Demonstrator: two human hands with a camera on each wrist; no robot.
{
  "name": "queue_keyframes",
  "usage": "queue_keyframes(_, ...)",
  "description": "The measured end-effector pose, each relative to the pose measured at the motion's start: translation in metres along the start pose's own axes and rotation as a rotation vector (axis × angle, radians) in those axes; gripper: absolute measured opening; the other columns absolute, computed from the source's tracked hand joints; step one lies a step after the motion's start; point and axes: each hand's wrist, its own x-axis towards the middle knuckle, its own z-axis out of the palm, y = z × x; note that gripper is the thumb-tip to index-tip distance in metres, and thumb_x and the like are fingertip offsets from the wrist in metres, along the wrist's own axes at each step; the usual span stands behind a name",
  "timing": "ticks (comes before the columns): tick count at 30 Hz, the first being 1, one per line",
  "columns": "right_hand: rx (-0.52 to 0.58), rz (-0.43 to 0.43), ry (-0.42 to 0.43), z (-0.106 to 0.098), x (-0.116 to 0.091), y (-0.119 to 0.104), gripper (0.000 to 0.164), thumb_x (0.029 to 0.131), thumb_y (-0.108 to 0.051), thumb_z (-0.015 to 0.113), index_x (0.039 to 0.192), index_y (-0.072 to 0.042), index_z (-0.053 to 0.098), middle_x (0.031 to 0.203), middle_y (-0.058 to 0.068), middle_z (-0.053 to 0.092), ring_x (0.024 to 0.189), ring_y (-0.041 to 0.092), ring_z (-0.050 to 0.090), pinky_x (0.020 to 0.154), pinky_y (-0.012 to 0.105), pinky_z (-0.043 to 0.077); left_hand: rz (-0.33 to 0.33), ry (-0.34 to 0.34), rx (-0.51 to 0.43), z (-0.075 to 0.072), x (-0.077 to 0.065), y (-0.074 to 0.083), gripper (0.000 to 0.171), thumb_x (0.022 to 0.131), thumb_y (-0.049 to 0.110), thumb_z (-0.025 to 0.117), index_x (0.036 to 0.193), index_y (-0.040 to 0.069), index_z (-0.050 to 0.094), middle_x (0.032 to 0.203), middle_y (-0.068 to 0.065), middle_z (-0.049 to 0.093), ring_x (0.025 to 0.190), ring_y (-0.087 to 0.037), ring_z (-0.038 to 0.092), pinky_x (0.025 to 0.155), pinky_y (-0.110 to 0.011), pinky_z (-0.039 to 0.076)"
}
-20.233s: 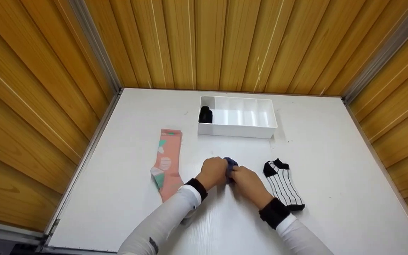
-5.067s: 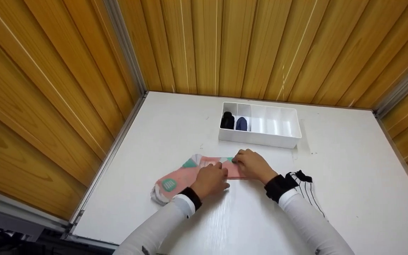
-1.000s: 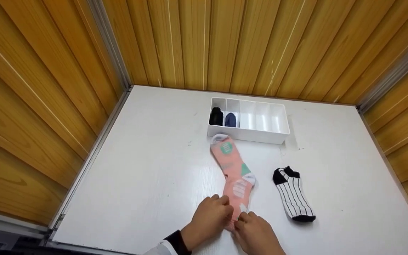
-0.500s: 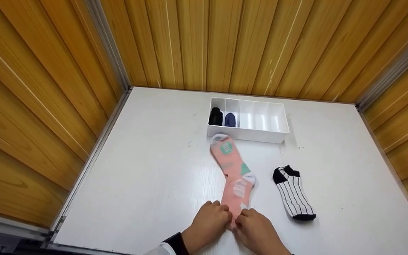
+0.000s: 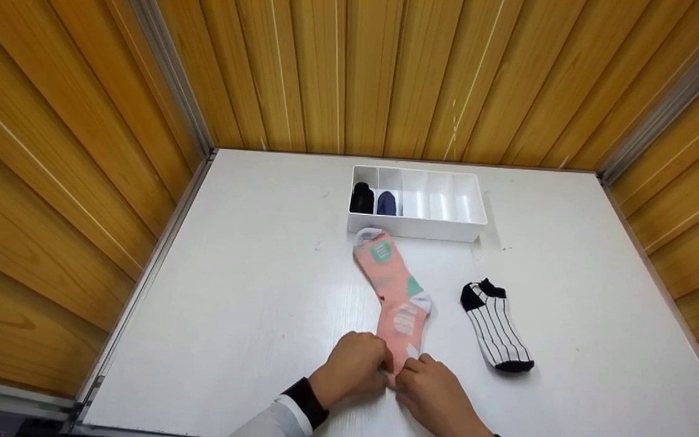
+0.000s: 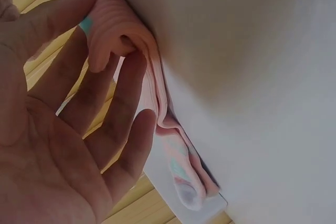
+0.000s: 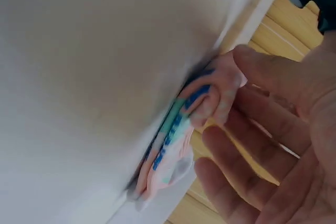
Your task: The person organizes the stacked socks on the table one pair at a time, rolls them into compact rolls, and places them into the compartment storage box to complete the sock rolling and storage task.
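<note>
head view | pink sock (image 5: 401,300): near end hidden by left hand (image 5: 355,365), right hand (image 5: 437,393) | sleeve (image 5: 276,420) behind left hand: cut at bottom | black bundle (image 5: 361,199), navy bundle (image 5: 387,204) beyond hands: bases behind box wall (image 5: 413,228)

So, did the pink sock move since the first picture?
Yes, rightward: the pink sock lay left of the white box; now it lies in front of it.

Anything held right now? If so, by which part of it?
Pink sock, at its curled-over cuff end, opposite the toe; left grip and right grip both on it.

Pale glare streaks the tabletop (image 5: 252,291); wrist views look dimmer.
</note>
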Motion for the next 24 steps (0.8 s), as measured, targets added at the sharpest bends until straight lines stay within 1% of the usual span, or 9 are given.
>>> queue_keyframes(4, -0.045, 0.022, 0.007, 0.003, 0.005, 0.002, 0.02, 0.076, -0.026, 0.086, 0.072, -0.018, 0.068, 0.073, -0.009, 0.059, 0.07, 0.013, 0.05, 0.056, 0.024, 0.035, 0.027, 0.004, 0.06, -0.001, 0.002, 0.003, 0.013, 0.069, 0.022, 0.082, 0.074, 0.033, 0.08, 0.069, 0.018, 0.07, 0.066, -0.003, 0.06, 0.06, -0.026, 0.04)
queue_keyframes(6, -0.054, 0.013, 0.003, 0.003, 0.007, 0.002, 0.02, 0.077, -0.024, 0.084, 0.07, -0.017, 0.067, 0.072, -0.008, 0.057, 0.069, 0.014, 0.049, 0.056, 0.025, 0.036, 0.022, 0.0, 0.057, -0.001, 0.003, 0.003, 0.011, 0.07, 0.022, 0.082, 0.074, 0.033, 0.08, 0.069, 0.018, 0.07, 0.066, -0.004, 0.06, 0.063, -0.027, 0.041)
queue_keyframes(8, -0.023, 0.029, -0.01, 0.003, 0.009, 0.003, 0.017, 0.076, -0.02, 0.084, 0.07, -0.016, 0.068, 0.071, -0.008, 0.056, 0.068, 0.014, 0.049, 0.056, 0.026, 0.038, 0.018, 0.012, 0.052, -0.001, 0.003, 0.004, 0.008, 0.072, 0.024, 0.082, 0.074, 0.032, 0.08, 0.069, 0.018, 0.07, 0.066, -0.004, 0.06, 0.065, -0.029, 0.043)
queue_keyframes(10, 0.045, 0.069, -0.04, 0.002, 0.012, 0.004, 0.014, 0.076, -0.018, 0.082, 0.071, -0.017, 0.07, 0.07, -0.009, 0.054, 0.069, 0.012, 0.049, 0.057, 0.025, 0.04, 0.024, 0.045, 0.081, -0.002, 0.001, 0.004, 0.006, 0.073, 0.026, 0.082, 0.073, 0.032, 0.079, 0.069, 0.017, 0.069, 0.067, -0.006, 0.06, 0.067, -0.03, 0.044)
queue_keyframes(13, 0.165, 0.121, -0.076, -0.001, 0.017, 0.009, 0.01, 0.076, -0.016, 0.081, 0.072, -0.018, 0.072, 0.072, -0.012, 0.055, 0.071, 0.009, 0.05, 0.061, 0.025, 0.043, 0.062, 0.105, 0.218, -0.001, -0.005, 0.007, 0.005, 0.078, 0.029, 0.08, 0.075, 0.031, 0.078, 0.074, 0.014, 0.066, 0.07, -0.01, 0.058, 0.068, -0.031, 0.044)
queue_keyframes(15, 0.218, 0.127, -0.1, -0.003, 0.019, 0.013, 0.009, 0.075, -0.013, 0.08, 0.072, -0.018, 0.073, 0.075, -0.012, 0.054, 0.074, 0.009, 0.05, 0.064, 0.026, 0.044, 0.086, 0.144, 0.325, 0.002, -0.01, 0.011, 0.006, 0.082, 0.029, 0.078, 0.077, 0.03, 0.077, 0.077, 0.011, 0.063, 0.073, -0.012, 0.056, 0.068, -0.03, 0.043)
queue_keyframes(18, 0.263, 0.132, -0.136, -0.005, 0.02, 0.021, 0.01, 0.074, -0.012, 0.081, 0.072, -0.018, 0.074, 0.082, -0.012, 0.054, 0.078, 0.008, 0.05, 0.068, 0.026, 0.045, 0.09, 0.163, 0.419, 0.006, -0.014, 0.019, 0.006, 0.085, 0.029, 0.075, 0.079, 0.029, 0.076, 0.079, 0.01, 0.059, 0.075, -0.011, 0.053, 0.07, -0.029, 0.042)
queue_keyframes(22, 0.295, 0.19, -0.175, -0.007, 0.02, 0.026, 0.011, 0.075, -0.017, 0.083, 0.075, -0.021, 0.073, 0.083, -0.014, 0.053, 0.079, 0.006, 0.049, 0.069, 0.026, 0.044, 0.044, 0.14, 0.382, 0.009, -0.009, 0.022, 0.007, 0.083, 0.028, 0.077, 0.076, 0.028, 0.076, 0.076, 0.011, 0.062, 0.076, -0.012, 0.056, 0.071, -0.03, 0.042)
queue_keyframes(24, 0.267, 0.199, -0.151, -0.007, 0.019, 0.025, 0.011, 0.075, -0.018, 0.083, 0.077, -0.02, 0.073, 0.083, -0.014, 0.053, 0.079, 0.006, 0.049, 0.067, 0.026, 0.044, 0.031, 0.13, 0.347, 0.007, -0.005, 0.019, 0.008, 0.083, 0.028, 0.077, 0.075, 0.028, 0.076, 0.074, 0.011, 0.063, 0.075, -0.013, 0.057, 0.07, -0.031, 0.042)
